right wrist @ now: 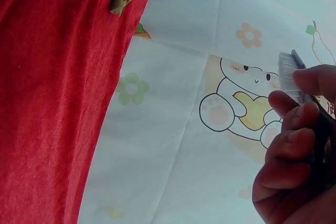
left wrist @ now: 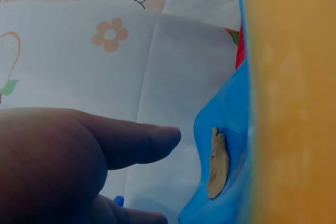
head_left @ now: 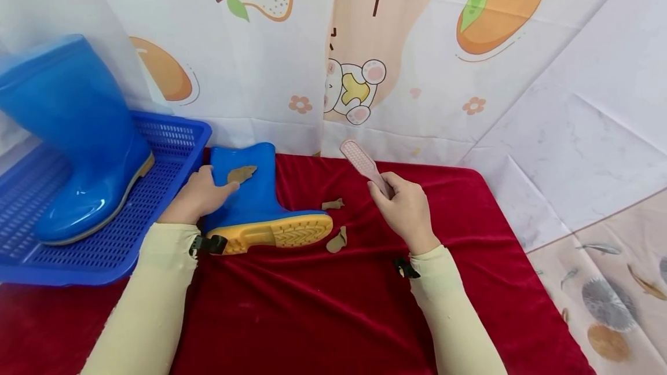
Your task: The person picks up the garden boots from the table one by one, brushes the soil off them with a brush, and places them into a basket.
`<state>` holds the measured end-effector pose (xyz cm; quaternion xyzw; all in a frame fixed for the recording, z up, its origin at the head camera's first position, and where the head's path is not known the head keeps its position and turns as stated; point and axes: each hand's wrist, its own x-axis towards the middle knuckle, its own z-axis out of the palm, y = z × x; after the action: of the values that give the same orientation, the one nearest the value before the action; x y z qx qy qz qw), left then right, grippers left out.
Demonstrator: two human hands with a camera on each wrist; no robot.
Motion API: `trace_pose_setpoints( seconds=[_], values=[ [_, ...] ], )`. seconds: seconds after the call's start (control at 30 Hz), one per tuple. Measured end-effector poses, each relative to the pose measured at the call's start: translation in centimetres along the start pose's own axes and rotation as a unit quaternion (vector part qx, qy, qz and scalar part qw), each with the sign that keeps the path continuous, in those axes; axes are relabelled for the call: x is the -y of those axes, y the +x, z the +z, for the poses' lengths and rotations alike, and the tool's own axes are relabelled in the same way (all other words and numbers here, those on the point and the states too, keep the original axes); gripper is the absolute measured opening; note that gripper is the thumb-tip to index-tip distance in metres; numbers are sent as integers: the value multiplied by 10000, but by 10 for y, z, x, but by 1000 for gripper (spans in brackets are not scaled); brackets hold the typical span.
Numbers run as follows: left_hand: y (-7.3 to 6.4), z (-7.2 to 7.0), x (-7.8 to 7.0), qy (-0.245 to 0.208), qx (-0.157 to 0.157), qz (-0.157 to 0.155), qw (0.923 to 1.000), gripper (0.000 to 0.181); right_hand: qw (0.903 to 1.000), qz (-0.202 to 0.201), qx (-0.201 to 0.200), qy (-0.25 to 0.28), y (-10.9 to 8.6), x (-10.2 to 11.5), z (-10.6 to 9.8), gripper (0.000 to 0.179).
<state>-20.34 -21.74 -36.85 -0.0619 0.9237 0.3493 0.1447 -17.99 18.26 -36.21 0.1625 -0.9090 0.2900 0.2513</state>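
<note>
A blue rubber boot lies on its side on the red cloth, its yellow sole facing me. On its shaft sits a brown, clay-like piece, which the left wrist view shows as a flat strip. My left hand is over the boot's left side with thumb and fingers spread; whether it touches the boot I cannot tell. My right hand grips a pinkish brush by its handle, raised right of the boot. In the right wrist view the brush shows white bristles.
Two more brown pieces, one above the other, lie on the cloth beside the toe. To the left, a blue plastic basket holds a second blue boot. A printed white curtain hangs behind the table.
</note>
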Motion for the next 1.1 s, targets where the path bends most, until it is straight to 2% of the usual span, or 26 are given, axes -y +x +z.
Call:
trace_pose_setpoints(
  seconds=[0.13,0.2,0.33,0.6,0.67,0.77,0.87,0.97,1.03,1.1],
  values=[
    [0,0,0,-272,490,-138,9983,99,10000,10,13,-25,0,0,-2,14],
    [0,0,0,-374,590,-168,9974,100,10000,19,11,-53,-1,0,-2,14],
    [4,0,2,-456,466,-163,9977,94,9999,40,44,-84,-1,-1,-3,13],
    [12,1,7,-628,-124,-45,9979,86,9999,37,85,-100,-1,-1,-5,12],
    [14,2,11,-789,-98,30,9968,80,10000,5,63,-73,-1,-1,-5,12],
    [18,2,18,-1143,191,48,9933,70,10000,-56,64,-2,0,-1,-4,12],
    [20,2,24,-1500,566,-47,9871,68,9999,-90,94,40,1,-1,-2,12],
    [24,4,29,-1941,739,-109,9781,70,9999,-86,97,24,1,-1,-1,12],
    [27,6,32,-2450,813,-148,9660,71,9999,-80,91,21,0,-1,-1,12],
    [31,9,37,-3072,914,-255,9469,71,9999,-86,105,20,0,-2,0,12]
  ],
)
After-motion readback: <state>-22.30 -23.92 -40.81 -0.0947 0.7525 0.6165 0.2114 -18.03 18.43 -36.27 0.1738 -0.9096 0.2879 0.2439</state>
